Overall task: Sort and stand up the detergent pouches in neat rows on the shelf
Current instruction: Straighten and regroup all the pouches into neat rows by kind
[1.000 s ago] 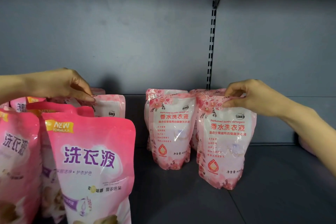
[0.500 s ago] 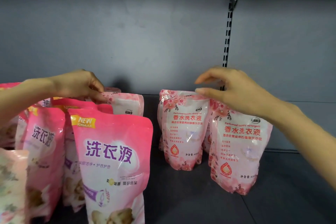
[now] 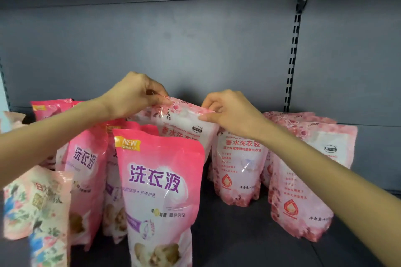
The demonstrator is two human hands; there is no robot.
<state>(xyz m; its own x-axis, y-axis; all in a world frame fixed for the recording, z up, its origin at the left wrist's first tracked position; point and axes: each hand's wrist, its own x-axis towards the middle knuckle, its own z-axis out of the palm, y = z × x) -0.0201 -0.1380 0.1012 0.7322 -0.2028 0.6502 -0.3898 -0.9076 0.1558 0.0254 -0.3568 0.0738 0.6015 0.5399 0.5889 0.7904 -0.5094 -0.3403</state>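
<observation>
Head view, entry one: pale floral pouch (image 3: 184,119), tilted and held up by its top seam between the two hands. Its lower part is hidden behind the bright pink "NEW FORMULA" pouch (image 3: 160,191), so whether its base touches the shelf (image 3: 238,234) cannot be told.

Left hand (image 3: 132,95): fingers curled, pinching the seam's left corner.

Right hand (image 3: 232,112): thumb and fingers pinching the right corner.

Change: half a second ago only the left hand was on this pouch, which sat lower at the back of the bright pink group. The right hand hovered loose-fingered over the floral row. It has now crossed over to take the other corner, and the pouch has come up.

Reading: probably a stray floral pouch being drawn out to join its own kind. The sorting is under way, and the pouch has not yet been stood in place.

Just below the right hand: standing floral pouch (image 3: 238,169).

Under the right forearm: a second floral pouch (image 3: 297,201), with more behind it.

Below the left forearm: another bright pink pouch (image 3: 84,169), and nearer the camera a patterned pouch (image 3: 36,206).

Behind both hands: grey back panel (image 3: 173,50).
</observation>
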